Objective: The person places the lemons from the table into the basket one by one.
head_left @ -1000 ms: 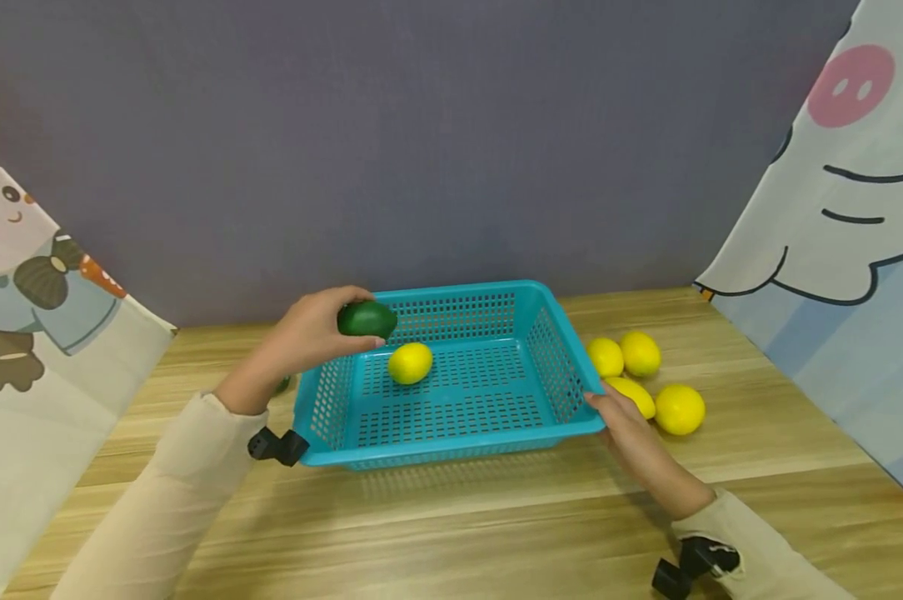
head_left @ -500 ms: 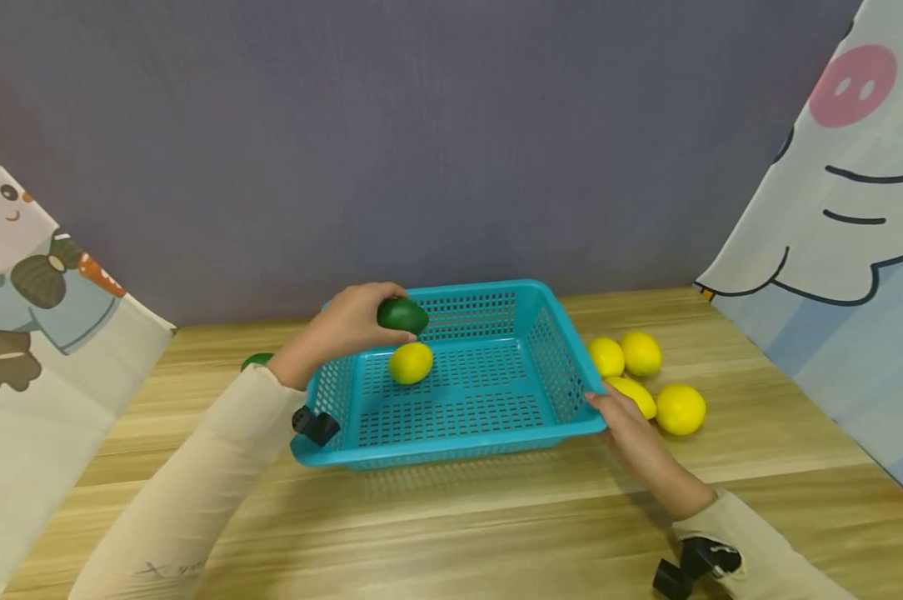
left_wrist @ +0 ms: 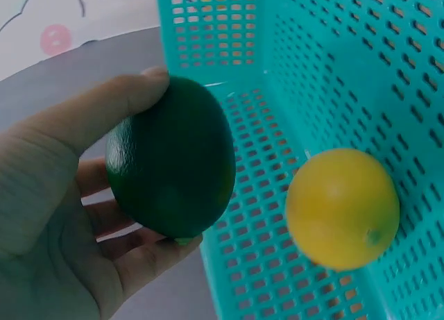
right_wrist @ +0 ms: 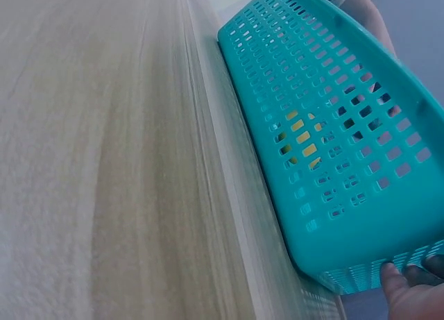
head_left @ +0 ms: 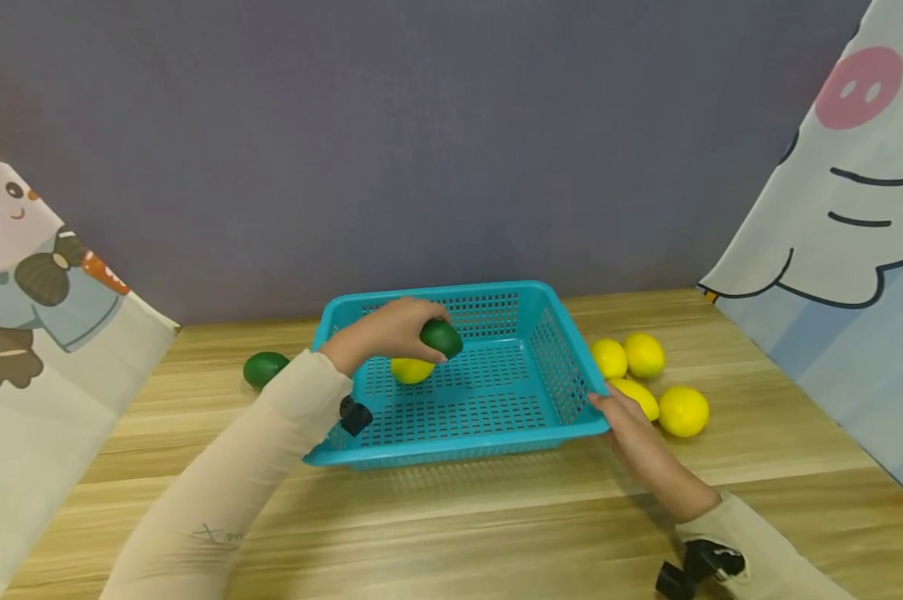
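A dark green avocado is held between the thumb and fingers of my left hand, over the inside of a turquoise plastic basket. In the left wrist view the avocado has a small pale nub at its lower end. One lemon lies on the basket floor, partly hidden behind the left hand; the left wrist view shows this lemon whole. My right hand grips the basket's right front corner. In the right wrist view its thumb lies against the basket's end wall.
Several lemons sit on the wooden table just right of the basket. A second avocado lies left of it, beside the left sleeve. A grey wall stands behind, with printed cloths at both sides.
My left hand has carried the avocado rightward and slightly lower, from the basket's left side to over its middle. The avocado on the table has come into view. The right hand has stayed put.
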A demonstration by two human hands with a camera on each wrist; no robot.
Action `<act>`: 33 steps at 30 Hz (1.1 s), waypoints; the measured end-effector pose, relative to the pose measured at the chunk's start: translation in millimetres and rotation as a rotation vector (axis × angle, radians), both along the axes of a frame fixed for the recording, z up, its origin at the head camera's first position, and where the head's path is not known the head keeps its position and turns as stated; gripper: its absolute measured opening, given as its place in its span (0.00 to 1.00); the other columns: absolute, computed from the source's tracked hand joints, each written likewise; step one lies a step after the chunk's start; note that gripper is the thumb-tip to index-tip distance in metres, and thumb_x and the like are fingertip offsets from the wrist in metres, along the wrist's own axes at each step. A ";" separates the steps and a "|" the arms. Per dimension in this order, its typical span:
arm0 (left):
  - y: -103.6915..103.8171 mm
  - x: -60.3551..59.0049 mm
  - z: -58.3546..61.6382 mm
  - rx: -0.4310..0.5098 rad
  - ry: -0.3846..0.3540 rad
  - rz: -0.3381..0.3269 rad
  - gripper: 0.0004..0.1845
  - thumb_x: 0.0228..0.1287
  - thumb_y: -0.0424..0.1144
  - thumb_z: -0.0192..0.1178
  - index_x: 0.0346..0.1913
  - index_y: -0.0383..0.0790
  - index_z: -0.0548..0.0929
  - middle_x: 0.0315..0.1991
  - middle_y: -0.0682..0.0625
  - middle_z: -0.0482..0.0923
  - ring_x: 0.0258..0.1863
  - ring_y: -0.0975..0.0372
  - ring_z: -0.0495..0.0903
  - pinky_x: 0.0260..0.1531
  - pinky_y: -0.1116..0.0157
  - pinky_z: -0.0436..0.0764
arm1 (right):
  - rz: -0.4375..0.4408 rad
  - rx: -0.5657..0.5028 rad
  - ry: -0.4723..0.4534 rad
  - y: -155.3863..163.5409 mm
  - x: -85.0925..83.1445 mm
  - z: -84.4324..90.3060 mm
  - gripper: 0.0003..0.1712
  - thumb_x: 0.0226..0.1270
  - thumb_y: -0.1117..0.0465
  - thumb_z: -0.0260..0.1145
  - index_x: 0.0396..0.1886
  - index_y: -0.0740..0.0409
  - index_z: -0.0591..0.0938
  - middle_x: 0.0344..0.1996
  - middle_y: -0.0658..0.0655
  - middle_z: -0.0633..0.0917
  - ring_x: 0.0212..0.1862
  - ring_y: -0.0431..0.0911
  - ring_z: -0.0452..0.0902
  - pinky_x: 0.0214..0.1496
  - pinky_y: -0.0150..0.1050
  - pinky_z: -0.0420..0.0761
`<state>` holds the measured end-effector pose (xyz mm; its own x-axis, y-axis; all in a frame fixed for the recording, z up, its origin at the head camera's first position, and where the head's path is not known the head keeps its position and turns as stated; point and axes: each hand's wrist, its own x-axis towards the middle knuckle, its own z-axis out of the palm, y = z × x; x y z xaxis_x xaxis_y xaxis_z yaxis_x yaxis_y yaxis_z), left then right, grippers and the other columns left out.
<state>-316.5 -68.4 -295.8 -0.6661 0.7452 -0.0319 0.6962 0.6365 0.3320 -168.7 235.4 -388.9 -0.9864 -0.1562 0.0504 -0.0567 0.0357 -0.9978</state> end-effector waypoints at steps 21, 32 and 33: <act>42.0 2.2 -30.2 -0.171 -0.245 -0.229 0.22 0.55 0.45 0.68 0.53 0.46 0.76 0.48 0.55 0.76 0.44 0.65 0.73 0.42 0.67 0.77 | -0.023 -0.003 0.007 0.5 0.2 -1.4 0.32 0.75 0.59 0.41 0.71 0.73 0.49 0.66 0.75 0.55 0.54 0.29 0.69 0.53 0.23 0.73; 49.5 7.1 -43.2 -0.324 -0.298 -0.217 0.26 0.54 0.46 0.69 0.56 0.45 0.76 0.48 0.56 0.76 0.43 0.66 0.74 0.41 0.68 0.77 | -0.001 -0.003 0.014 1.2 -1.2 -2.5 0.33 0.75 0.59 0.41 0.71 0.73 0.47 0.68 0.74 0.52 0.55 0.28 0.67 0.53 0.23 0.72; 49.5 7.3 -43.6 -0.329 -0.304 -0.215 0.26 0.54 0.46 0.69 0.56 0.45 0.76 0.48 0.56 0.76 0.43 0.66 0.74 0.41 0.68 0.77 | -0.005 -0.003 0.016 1.1 -1.2 -2.2 0.33 0.75 0.59 0.41 0.71 0.73 0.47 0.68 0.74 0.53 0.54 0.29 0.67 0.53 0.23 0.73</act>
<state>-309.2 -18.9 -339.4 -0.4227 0.7823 -0.4575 0.7257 0.5946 0.3462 -169.9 236.5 -391.1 -0.9862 -0.1513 0.0671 -0.0729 0.0329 -0.9968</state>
